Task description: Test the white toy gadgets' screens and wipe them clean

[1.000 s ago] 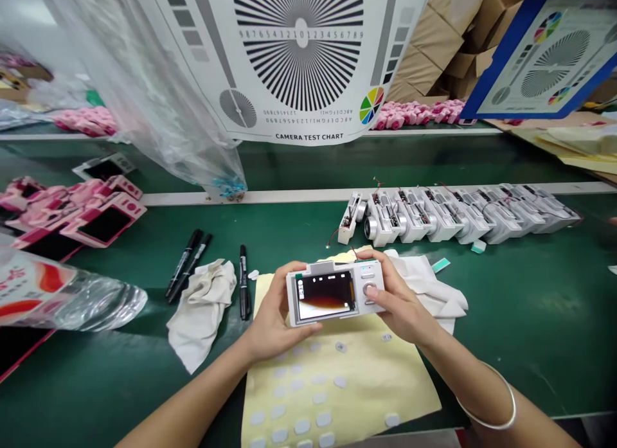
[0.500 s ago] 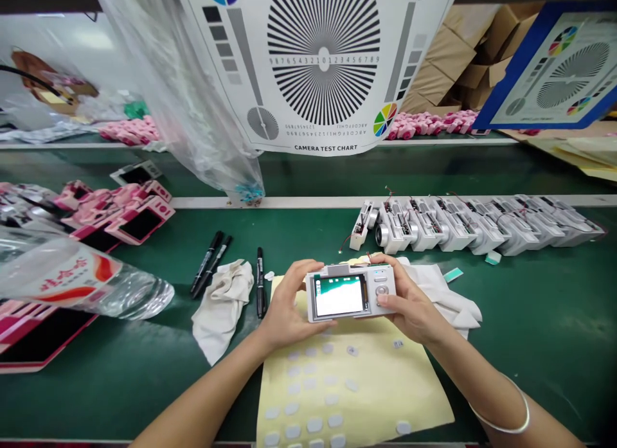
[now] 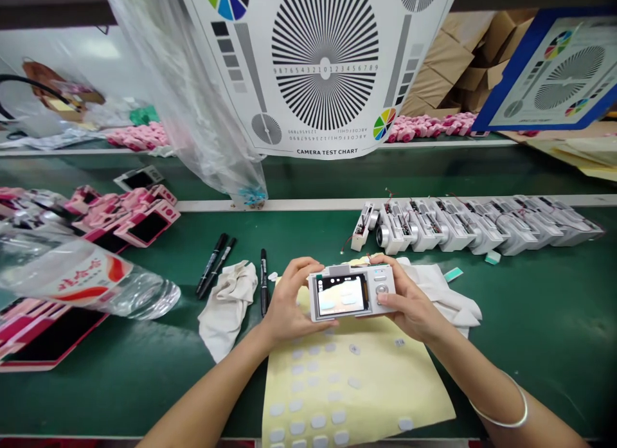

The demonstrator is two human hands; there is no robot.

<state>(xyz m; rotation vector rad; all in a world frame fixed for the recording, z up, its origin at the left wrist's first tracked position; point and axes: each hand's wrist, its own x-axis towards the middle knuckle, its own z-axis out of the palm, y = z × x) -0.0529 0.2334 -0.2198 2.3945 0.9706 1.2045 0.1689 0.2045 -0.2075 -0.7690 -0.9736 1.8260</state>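
A white digital camera [image 3: 354,292] is held up between both hands, its lit screen facing me. My left hand [image 3: 292,303] grips its left end, thumb below and fingers above. My right hand [image 3: 407,300] closes round the right end, the thumb resting on the round button pad. On the screen a pale scene with a dark band at the top shows. Beneath the camera lies a yellow sheet [image 3: 385,390] bearing rows of small pale stickers. White cloths lie on either side, one cloth [image 3: 229,306] at the left and another cloth [image 3: 441,297] partly behind my right hand.
A camera test chart [image 3: 325,75] hangs ahead. Several white camera bodies [image 3: 448,226] with loose wires stand in a row at back right. Pink cameras [image 3: 144,226], a clear bottle [image 3: 96,274] and black markers [image 3: 212,265] are at the left. A plastic bag [image 3: 193,114] hangs beside the chart.
The picture on the camera's screen has changed from a green-topped white scene to a pale one with a dark top. Both hands keep their hold; the view has shifted slightly.
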